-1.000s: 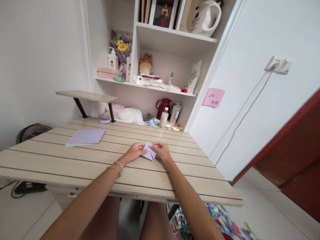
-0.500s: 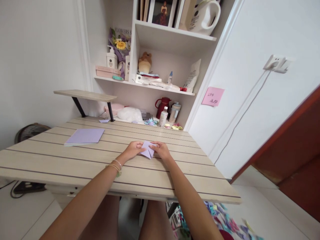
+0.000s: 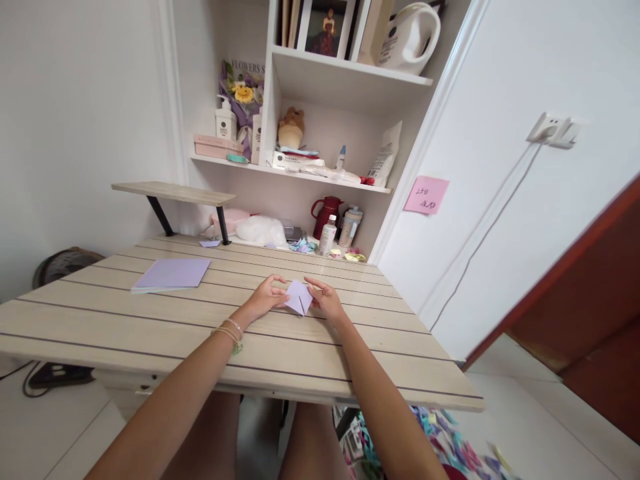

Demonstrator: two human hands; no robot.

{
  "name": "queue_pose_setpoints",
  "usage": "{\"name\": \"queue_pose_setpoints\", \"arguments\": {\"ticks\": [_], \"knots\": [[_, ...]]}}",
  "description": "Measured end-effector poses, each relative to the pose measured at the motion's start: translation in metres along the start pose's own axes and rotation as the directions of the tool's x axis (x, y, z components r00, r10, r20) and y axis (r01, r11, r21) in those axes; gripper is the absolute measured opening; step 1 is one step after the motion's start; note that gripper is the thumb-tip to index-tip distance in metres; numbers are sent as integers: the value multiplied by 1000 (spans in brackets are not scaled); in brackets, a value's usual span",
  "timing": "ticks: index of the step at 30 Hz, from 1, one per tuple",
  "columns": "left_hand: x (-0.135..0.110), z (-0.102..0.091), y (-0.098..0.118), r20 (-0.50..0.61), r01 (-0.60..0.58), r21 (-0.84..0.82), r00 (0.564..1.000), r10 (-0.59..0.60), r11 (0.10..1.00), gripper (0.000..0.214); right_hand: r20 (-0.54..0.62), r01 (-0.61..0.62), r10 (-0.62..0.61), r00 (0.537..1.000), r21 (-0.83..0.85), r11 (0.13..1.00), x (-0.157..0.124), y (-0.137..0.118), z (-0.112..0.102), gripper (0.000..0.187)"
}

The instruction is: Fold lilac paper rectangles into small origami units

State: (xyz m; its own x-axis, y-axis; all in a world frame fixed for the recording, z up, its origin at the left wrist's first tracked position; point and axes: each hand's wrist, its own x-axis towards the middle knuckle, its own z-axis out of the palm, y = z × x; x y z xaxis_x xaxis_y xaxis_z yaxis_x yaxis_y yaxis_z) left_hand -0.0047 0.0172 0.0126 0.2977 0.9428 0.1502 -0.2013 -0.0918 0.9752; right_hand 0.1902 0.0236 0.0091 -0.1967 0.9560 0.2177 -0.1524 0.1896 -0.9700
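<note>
A small sheet of purple paper (image 3: 299,297), folded into a kite-like shape with a slit between its lower flaps, is held just at the tabletop. My left hand (image 3: 266,298) grips its left edge, thumb at the paper and index finger raised off it. On the opposite edge, my right hand (image 3: 326,300) pinches the paper, index finger stretched over the top right. Fingertips behind the sheet are hidden. Farther left on the table lies a stack of purple paper sheets (image 3: 173,273), with paler sheets beneath.
The slatted wooden table (image 3: 280,360) carries a small raised shelf (image 3: 173,192) at back left, with a purple paper piece (image 3: 210,244) by its leg. Behind stand a clear bottle (image 3: 327,235), a red jug (image 3: 327,215) and a tumbler (image 3: 350,225). Colourful paper pieces (image 3: 445,433) cover the floor at right.
Both hands have loosened and drawn slightly apart. My index fingers have lifted, and more of the folded paper shows; its flaps lie closer together.
</note>
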Motion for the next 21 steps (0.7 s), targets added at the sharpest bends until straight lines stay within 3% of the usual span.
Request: {"name": "queue_pose_setpoints", "arguments": {"ticks": [5, 10, 15, 21], "knots": [[1, -4, 1, -33, 28, -4, 999, -29, 1000, 33, 141, 86, -79, 987, -41, 995, -2, -1, 1, 43], [0, -2, 1, 52, 77, 51, 996, -79, 996, 30, 209, 82, -41, 977, -192, 978, -3, 2, 0, 42], [-3, 3, 2, 107, 46, -15, 993, -44, 999, 32, 92, 152, -129, 987, -318, 936, -1, 0, -3, 33], [0, 2, 2, -45, -58, 130, 997, 65, 990, 36, -74, 123, -157, 985, -339, 933, 1, 0, -5, 30]]}}
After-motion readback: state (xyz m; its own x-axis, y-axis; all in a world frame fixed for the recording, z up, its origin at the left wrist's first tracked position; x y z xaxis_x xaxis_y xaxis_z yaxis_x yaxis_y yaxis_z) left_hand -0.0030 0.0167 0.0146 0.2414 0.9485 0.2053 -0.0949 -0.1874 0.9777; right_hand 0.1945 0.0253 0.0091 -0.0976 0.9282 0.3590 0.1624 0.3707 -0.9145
